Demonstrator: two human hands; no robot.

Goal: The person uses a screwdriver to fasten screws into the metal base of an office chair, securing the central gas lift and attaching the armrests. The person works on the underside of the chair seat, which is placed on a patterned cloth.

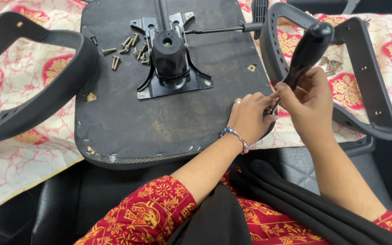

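I see the upturned chair seat lying on a patterned cloth, its black tilt mechanism already bolted at the centre. A scatter of loose screws rests on the seat, so I judge the fastening only partly done. One armrest lies unattached to the left; the other armrest sits against the seat's right edge, where I am working. My right hand is closed around the shaft of a black-handled screwdriver, tilted up and away. My left hand is curled, fingertips pinched at the tool's tip; whether it grips a screw I cannot tell. Both forearms reach forward from my lap.
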